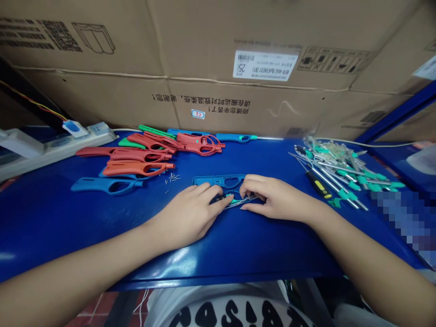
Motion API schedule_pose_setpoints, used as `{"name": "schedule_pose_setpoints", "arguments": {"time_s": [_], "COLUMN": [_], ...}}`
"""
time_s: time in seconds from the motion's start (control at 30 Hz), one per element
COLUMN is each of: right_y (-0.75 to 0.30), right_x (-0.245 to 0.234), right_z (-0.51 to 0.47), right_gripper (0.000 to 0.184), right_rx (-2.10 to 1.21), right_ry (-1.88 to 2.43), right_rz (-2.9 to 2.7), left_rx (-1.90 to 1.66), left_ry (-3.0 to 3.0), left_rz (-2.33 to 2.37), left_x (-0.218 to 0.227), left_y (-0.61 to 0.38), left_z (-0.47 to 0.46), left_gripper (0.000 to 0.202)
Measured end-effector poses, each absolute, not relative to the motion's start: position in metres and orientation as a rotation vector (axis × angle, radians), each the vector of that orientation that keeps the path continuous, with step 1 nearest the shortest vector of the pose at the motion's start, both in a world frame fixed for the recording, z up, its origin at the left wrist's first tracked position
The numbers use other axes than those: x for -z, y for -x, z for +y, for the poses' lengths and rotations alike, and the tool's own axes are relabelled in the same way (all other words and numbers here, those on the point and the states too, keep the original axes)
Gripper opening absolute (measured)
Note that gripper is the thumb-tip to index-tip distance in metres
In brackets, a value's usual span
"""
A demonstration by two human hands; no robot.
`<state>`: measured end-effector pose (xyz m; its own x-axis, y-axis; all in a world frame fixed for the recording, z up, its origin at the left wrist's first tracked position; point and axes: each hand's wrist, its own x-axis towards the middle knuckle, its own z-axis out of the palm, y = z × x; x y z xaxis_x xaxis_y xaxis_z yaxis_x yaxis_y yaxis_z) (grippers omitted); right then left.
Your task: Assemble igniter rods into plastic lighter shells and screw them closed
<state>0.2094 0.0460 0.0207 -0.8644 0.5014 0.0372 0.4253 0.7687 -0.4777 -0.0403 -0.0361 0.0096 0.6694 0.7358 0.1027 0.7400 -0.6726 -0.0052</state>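
In the middle of the blue table, my left hand point(195, 211) is closed on a lighter's inner assembly, its thumb against the green trigger point(232, 197). My right hand point(275, 195) curls thumb and fingers around the other end of the same parts, where thin wires and a metal tube show. These parts seem to lie in a blue handle half, mostly hidden by my fingers. Just beyond them lies another blue lighter handle half point(218, 181), hollow side up, beside both hands' fingertips.
Red, orange, blue and green handle shells point(136, 156) are heaped at the left, near small metal pins point(173, 177). A complete blue lighter point(238, 137) lies at the back. Right are metal tubes with green parts point(344, 170) and a yellow-black screwdriver point(318, 185). A power strip point(51, 154) stands far left; cardboard point(204, 54) walls the back.
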Motion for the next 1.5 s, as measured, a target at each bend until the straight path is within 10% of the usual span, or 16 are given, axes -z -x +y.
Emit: {"name": "schedule_pose_setpoints", "arguments": {"time_s": [1.5], "right_y": [-0.2124], "right_x": [-0.0179], "right_z": [0.0492], "right_gripper": [0.008], "right_rx": [-0.673], "right_ry": [0.666], "right_rz": [-2.794], "left_rx": [0.155], "left_ry": [2.854], "left_rz": [-1.302], "left_x": [-0.0112], "left_y": [0.0399], "left_z": [-0.0389], "left_gripper": [0.046]}}
